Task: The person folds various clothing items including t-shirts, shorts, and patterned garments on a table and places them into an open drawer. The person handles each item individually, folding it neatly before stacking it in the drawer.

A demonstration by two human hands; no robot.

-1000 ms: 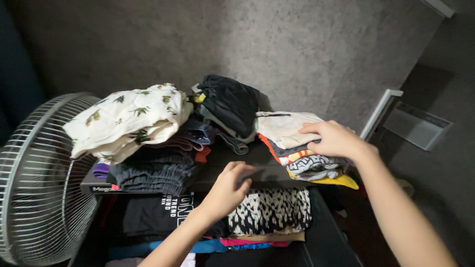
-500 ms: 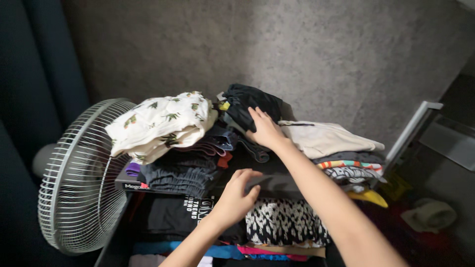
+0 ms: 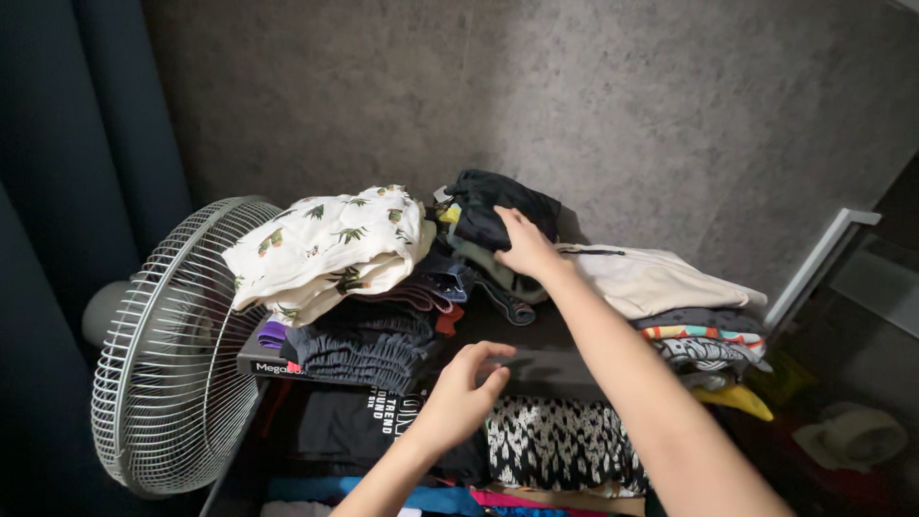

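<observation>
Your right hand (image 3: 525, 247) rests with fingers spread on the folded black cloth bundle (image 3: 503, 209) atop the rear pile, pressing rather than gripping. Your left hand (image 3: 461, 393) hovers loosely curled, holding nothing, just above the open drawer (image 3: 287, 436), where a folded black printed shirt (image 3: 364, 421) and a black-and-white speckled garment (image 3: 560, 445) lie beneath it.

One flat dark box (image 3: 263, 365) sits under the left clothes pile, well left of the left hand's fingers (image 3: 493, 356). Its front edge carries a narrow strip label (image 3: 276, 368), pale lettering with a red bit. No signs, no screens.
</observation>
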